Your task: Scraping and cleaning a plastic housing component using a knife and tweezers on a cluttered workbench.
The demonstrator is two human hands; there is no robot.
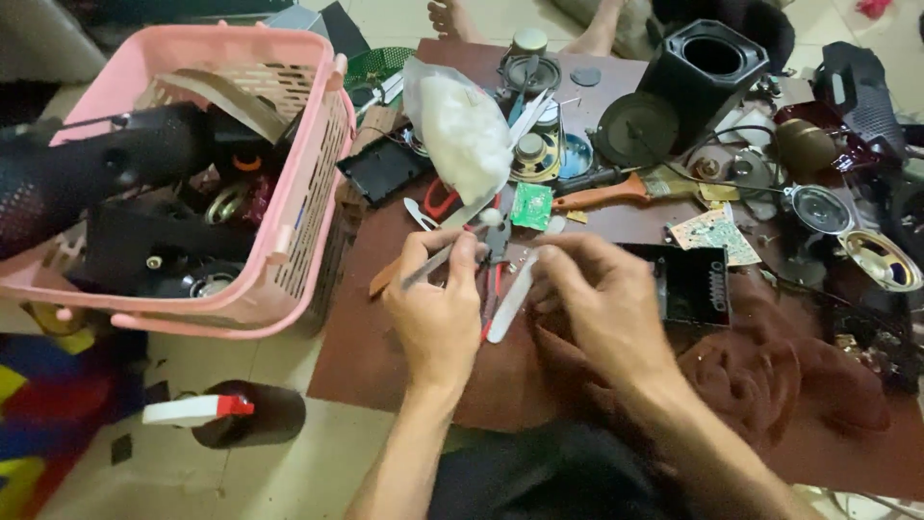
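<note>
Biggest item: pink basket (289, 193), up and left of the hands, was packed with black speaker housings and drivers. Low brown table (385, 356) sat under both hands. Black speaker box (707, 72) stood far up-right of them, loose speaker drivers (534, 154) and a white plastic bag (462, 125) straight ahead. Orange-handled brush (616, 193) lay just beyond the right hand, green circuit board (530, 205) between it and the bag.

Progress, judging by the layout: teardown looked well along, with many parts already stripped and spread out and the basket loaded; the small piece in hand was not yet finished.

Left hand (438, 308) was closed around a thin metal tool (433, 265), tip pointing right toward the work. Right hand (597, 308) had fingers pinched narrow on a small part (498, 234) between the hands, too blurred to identify. A white strip (510, 299) lay right under them.
</note>
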